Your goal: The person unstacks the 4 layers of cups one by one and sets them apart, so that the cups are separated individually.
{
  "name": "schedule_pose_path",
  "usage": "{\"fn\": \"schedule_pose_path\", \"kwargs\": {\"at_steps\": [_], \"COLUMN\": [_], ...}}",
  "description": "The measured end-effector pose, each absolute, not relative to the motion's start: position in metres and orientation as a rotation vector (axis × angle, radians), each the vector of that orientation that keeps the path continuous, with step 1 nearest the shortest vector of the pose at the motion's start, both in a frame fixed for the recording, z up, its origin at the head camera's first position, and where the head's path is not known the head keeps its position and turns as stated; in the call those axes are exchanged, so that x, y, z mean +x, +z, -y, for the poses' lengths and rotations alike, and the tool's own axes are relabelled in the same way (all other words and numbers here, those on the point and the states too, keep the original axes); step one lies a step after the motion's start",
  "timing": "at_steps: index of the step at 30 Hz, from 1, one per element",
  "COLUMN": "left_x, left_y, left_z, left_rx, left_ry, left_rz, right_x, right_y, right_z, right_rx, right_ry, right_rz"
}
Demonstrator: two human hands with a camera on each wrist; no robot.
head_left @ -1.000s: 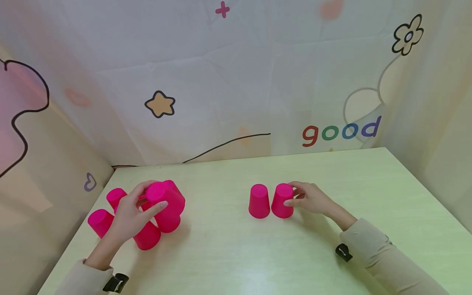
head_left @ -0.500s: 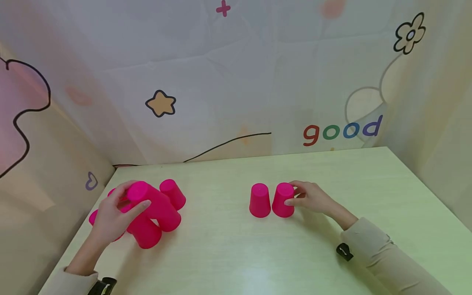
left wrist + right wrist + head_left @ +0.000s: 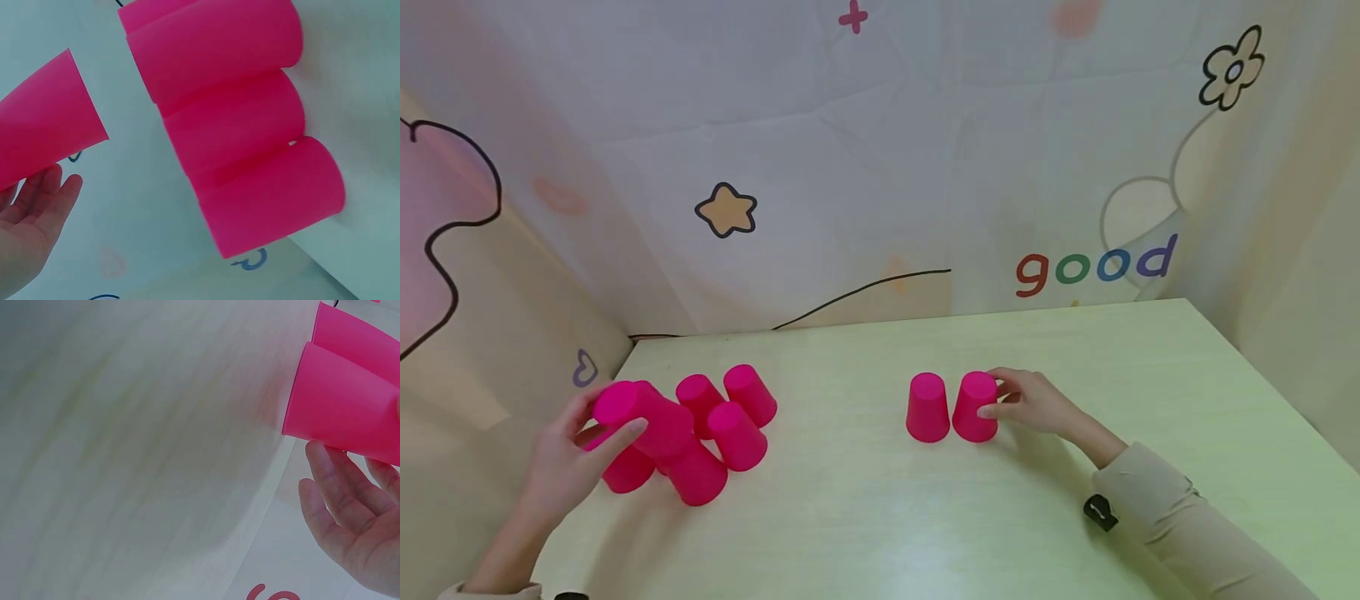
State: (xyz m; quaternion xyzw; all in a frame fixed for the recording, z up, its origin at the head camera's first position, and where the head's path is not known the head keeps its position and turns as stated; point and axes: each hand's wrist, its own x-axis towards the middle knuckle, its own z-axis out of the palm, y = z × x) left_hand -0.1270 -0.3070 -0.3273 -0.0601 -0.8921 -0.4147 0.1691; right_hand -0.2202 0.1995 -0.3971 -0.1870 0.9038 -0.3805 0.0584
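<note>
My left hand [image 3: 561,458] holds a pink cup [image 3: 625,404] upside down, raised above the left group of cups. In the left wrist view this held cup [image 3: 50,119] hangs apart from a row of cups [image 3: 272,194]; the hand's fingers lie along its side. Over on the right, my right hand [image 3: 1033,404] grips another upside-down pink cup [image 3: 973,408] standing on the table, thumb on its near side. A matching cup [image 3: 928,408] stands just left of it. The right wrist view shows the gripped cup [image 3: 344,400] with fingers against its wall.
Several upside-down pink cups stand close together on the left of the table [image 3: 850,500], among them a front cup [image 3: 700,477] and a back cup [image 3: 750,396]. Some are partly hidden by the raised cup. A printed cloth [image 3: 865,167] rises behind the table.
My left hand has carried its cup leftward over the group, away from the right-hand cups of that cluster and toward the table's left edge. The right hand and its cup stay in place.
</note>
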Motion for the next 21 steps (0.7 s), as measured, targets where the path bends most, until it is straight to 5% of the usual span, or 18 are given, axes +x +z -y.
{"fn": "schedule_pose_path", "kwargs": {"at_steps": [21], "left_x": [-0.114], "left_y": [-0.346], "left_z": [0.351], "left_rx": [0.044], "left_ry": [-1.104], "left_rz": [2.599], "right_x": [-0.22], "right_y": [-0.396], "right_z": [-0.198], "right_rx": [-0.572], "right_ry": [-1.171], "right_rz": [-2.728]}}
